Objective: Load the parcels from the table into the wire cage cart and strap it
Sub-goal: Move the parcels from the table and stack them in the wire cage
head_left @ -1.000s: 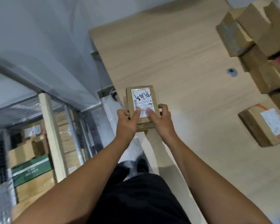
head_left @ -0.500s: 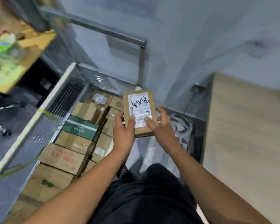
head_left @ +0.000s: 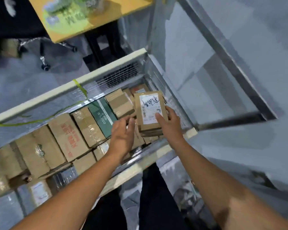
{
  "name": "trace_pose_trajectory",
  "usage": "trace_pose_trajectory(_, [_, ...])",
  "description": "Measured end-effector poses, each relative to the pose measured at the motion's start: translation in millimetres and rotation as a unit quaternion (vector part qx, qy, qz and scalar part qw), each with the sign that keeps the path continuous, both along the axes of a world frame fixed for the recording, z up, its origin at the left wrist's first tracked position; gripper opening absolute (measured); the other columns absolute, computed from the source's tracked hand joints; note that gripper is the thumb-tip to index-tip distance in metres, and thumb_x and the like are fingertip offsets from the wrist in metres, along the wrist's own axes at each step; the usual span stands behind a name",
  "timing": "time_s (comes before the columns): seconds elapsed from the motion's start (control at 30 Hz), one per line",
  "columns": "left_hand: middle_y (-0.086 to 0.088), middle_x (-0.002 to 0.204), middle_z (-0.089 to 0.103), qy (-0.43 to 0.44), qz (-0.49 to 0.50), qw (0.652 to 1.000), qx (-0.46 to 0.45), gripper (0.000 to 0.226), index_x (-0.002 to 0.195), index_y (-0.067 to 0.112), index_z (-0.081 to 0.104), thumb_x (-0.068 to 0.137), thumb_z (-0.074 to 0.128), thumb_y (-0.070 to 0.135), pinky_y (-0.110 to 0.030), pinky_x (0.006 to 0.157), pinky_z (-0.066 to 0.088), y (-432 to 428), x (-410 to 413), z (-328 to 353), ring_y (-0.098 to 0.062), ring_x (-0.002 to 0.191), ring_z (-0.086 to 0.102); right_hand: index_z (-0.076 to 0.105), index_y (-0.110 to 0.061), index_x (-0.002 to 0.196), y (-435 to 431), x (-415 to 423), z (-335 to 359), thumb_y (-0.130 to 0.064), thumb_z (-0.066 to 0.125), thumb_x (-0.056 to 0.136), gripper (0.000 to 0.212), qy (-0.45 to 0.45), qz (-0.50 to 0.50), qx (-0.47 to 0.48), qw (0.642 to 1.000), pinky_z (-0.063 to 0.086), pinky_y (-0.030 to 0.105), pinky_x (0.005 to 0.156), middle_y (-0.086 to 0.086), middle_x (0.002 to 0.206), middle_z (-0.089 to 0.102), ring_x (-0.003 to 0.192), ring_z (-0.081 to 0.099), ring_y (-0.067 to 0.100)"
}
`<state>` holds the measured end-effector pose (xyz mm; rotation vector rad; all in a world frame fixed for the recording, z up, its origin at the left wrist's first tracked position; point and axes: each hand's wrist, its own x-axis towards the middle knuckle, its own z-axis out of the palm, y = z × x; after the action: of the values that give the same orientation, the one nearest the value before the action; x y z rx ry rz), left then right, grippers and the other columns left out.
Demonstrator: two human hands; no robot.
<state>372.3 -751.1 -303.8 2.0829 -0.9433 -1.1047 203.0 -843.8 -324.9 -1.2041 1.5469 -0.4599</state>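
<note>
While the person is leaning over the cart [head_left: 70, 85], both forearms are reaching forward and down across its near rail. The right hand [head_left: 170, 125] is gripping a stack [head_left: 150, 130] of flat brown parcels: the thumb is pressing on the top face at the lower right corner of the label [head_left: 150, 108], and the fingers are curling round the right edge. The left hand [head_left: 123, 133] is hanging just beside the stack's left edge, fingers straight and slightly spread, gripping nothing; whether its fingertips are touching the stack cannot be told. The stack is being held above the boxes at the right-hand end of the cart.

The label is carrying bold black handwriting, a barcode and small print, all too blurred to read. Below, a green box [head_left: 103, 117] is showing white lettering that reads roughly "ONCUR". A brown box [head_left: 68, 135] further left is bearing red characters, unreadable.
</note>
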Motion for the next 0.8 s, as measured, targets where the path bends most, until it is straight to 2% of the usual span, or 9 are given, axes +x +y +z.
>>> trace_pose_trajectory(0.07, [-0.007, 0.133, 0.056, -0.061, -0.002, 0.998, -0.007, 0.054, 0.142, 0.015, 0.055, 0.108, 0.033, 0.051, -0.038, 0.108, 0.033, -28.9, 10.7, -40.3, -0.028, 0.135, 0.041, 0.05, -0.039, 0.146, -43.9, 5.0, -46.8, -0.047, 0.071, 0.094, 0.057, 0.02, 0.015, 0.015, 1.0, 0.054, 0.05, 0.104, 0.006, 0.138, 0.056, 0.121, 0.063, 0.026])
trace_pose_trajectory(0.17, [-0.013, 0.146, 0.053, -0.16, -0.039, 0.986, 0.02, 0.06, 0.146, 0.015, 0.052, 0.107, 0.03, 0.055, -0.048, 0.125, 0.018, -78.1, 28.6, -114.9, -0.033, 0.146, 0.031, 0.05, -0.045, 0.142, -100.7, 21.8, -121.4, -0.047, 0.071, 0.094, 0.053, 0.063, 0.039, -0.003, 0.997, 0.05, 0.049, 0.109, 0.006, 0.141, 0.046, 0.127, 0.056, 0.03])
trace_pose_trajectory(0.37, [-0.002, 0.172, 0.014, -0.237, -0.128, 0.96, 0.075, 0.059, 0.159, 0.045, 0.022, 0.104, 0.032, 0.063, -0.052, 0.126, -0.004, -161.5, 48.3, -262.5, -0.037, 0.158, 0.0, 0.043, -0.05, 0.146, -172.7, 74.6, -255.6, -0.051, 0.068, 0.094, 0.058, 0.091, 0.098, -0.119, 0.984, 0.044, 0.032, 0.096, -0.007, 0.129, 0.036, 0.121, 0.046, 0.016])
trace_pose_trajectory(0.43, [-0.002, 0.172, 0.012, -0.26, -0.152, 0.95, 0.082, 0.056, 0.158, 0.05, 0.018, 0.104, 0.03, 0.063, -0.057, 0.125, -0.001, -177.2, 48.9, -294.5, -0.039, 0.157, 0.001, 0.042, -0.048, 0.148, -188.5, 88.4, -286.6, -0.053, 0.065, 0.095, 0.058, 0.104, 0.109, -0.132, 0.98, 0.041, 0.031, 0.094, -0.004, 0.135, 0.037, 0.122, 0.044, 0.015])
trace_pose_trajectory(0.5, [-0.006, 0.169, 0.021, -0.271, -0.168, 0.942, 0.104, 0.055, 0.157, 0.049, 0.022, 0.105, 0.031, 0.061, -0.062, 0.123, 0.006, -186.5, 51.0, -318.0, -0.041, 0.154, 0.011, 0.043, -0.04, 0.15, -199.3, 94.9, -312.4, -0.052, 0.06, 0.098, 0.057, 0.133, 0.148, -0.135, 0.971, 0.04, 0.035, 0.098, 0.0, 0.146, 0.039, 0.128, 0.043, 0.02])
trace_pose_trajectory(0.6, [-0.008, 0.162, 0.033, -0.256, -0.171, 0.943, 0.13, 0.051, 0.152, 0.037, 0.037, 0.105, 0.034, 0.057, -0.062, 0.123, 0.004, -191.1, 56.3, -336.9, -0.04, 0.156, 0.009, 0.051, -0.014, 0.139, -209.4, 94.6, -336.3, -0.04, 0.05, 0.103, 0.044, 0.261, 0.276, -0.206, 0.902, 0.044, 0.043, 0.093, 0.012, 0.134, 0.055, 0.124, 0.047, 0.033])
trace_pose_trajectory(0.67, [-0.009, 0.159, 0.04, -0.25, -0.176, 0.943, 0.132, 0.05, 0.15, 0.032, 0.043, 0.106, 0.035, 0.055, -0.061, 0.124, 0.001, -191.8, 60.6, -340.9, -0.038, 0.158, 0.005, 0.055, -0.008, 0.124, -215.9, 93.2, -339.6, -0.039, 0.047, 0.103, 0.038, 0.312, 0.323, -0.217, 0.867, 0.044, 0.044, 0.088, 0.016, 0.122, 0.06, 0.12, 0.048, 0.035])
trace_pose_trajectory(0.73, [-0.011, 0.156, 0.044, -0.234, -0.177, 0.947, 0.131, 0.051, 0.147, 0.03, 0.046, 0.106, 0.034, 0.056, -0.059, 0.125, 0.001, -192.9, 67.6, -335.1, -0.039, 0.157, 0.009, 0.058, -0.008, 0.122, -222.4, 92.4, -334.9, -0.047, 0.046, 0.102, 0.045, 0.355, 0.357, -0.218, 0.836, 0.045, 0.046, 0.094, 0.017, 0.127, 0.06, 0.127, 0.046, 0.036])
trace_pose_trajectory(0.8, [-0.011, 0.153, 0.046, -0.218, -0.176, 0.952, 0.122, 0.052, 0.147, 0.028, 0.047, 0.106, 0.034, 0.057, -0.061, 0.125, 0.012, -191.3, 74.6, -322.8, -0.042, 0.15, 0.026, 0.058, -0.01, 0.131, -223.6, 89.0, -323.6, -0.053, 0.044, 0.102, 0.054, 0.379, 0.389, -0.232, 0.807, 0.043, 0.052, 0.105, 0.017, 0.141, 0.055, 0.139, 0.039, 0.039])
